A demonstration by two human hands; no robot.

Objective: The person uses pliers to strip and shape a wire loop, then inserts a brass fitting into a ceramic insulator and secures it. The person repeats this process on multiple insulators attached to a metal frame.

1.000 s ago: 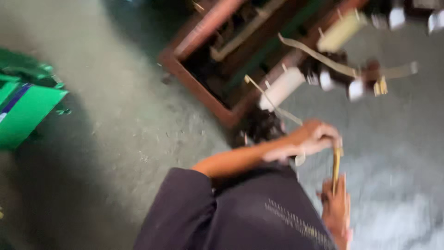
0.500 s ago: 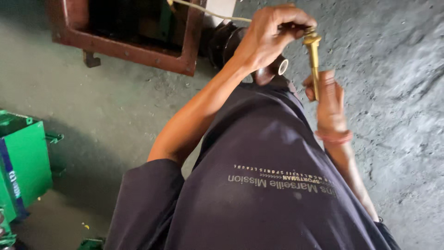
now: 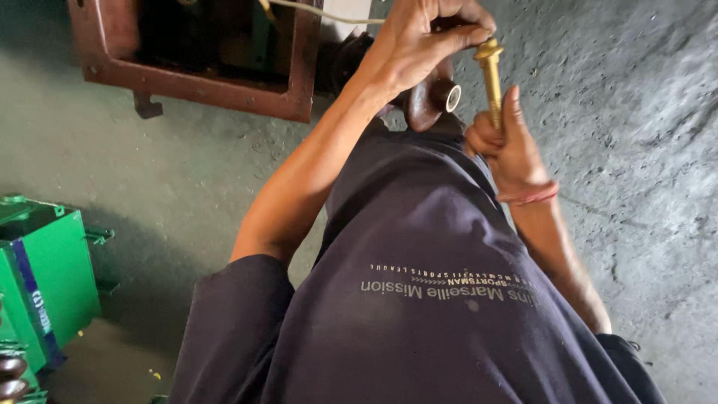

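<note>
Head view, looking down over a dark navy shirt (image 3: 419, 299) with pale lettering.

Left hand (image 3: 422, 41): fingers closed in a pinch on the nut-like top of the long brass threaded stud (image 3: 491, 78), at roughly 1 o'clock in the frame. Grip is firm at thumb and forefinger; the remaining fingers curl over something I cannot make out.

Right hand (image 3: 507, 146): wrapped shut around the lower shank of the same stud, thumb raised along it, directly at 6 o'clock from the left hand's pinch. A reddish band sits on the wrist.

Stud stands nearly upright, held between the two hands and clear of the floor. Just at 9 o'clock from the stud, tucked under the left palm, is a dark brown glazed ceramic insulator (image 3: 432, 101) with a pale round bore facing the stud. Whether it is resting on the lap or supported by the hand, cannot tell.

Surroundings: rusty red-brown open metal tank (image 3: 194, 82) at 11 o'clock, a pale wire (image 3: 321, 11) running from it toward the left hand; green painted metal box (image 3: 48, 277) at 8 o'clock; grey rough concrete floor (image 3: 628, 112).

Risks, as judged: 
- The insulator could roll off and chip on the concrete, since its support looks loose.
- The top fitting could cross-thread if the left-hand pinch turns it while the stud leans.
- The wire near the left wrist could snag.
</note>
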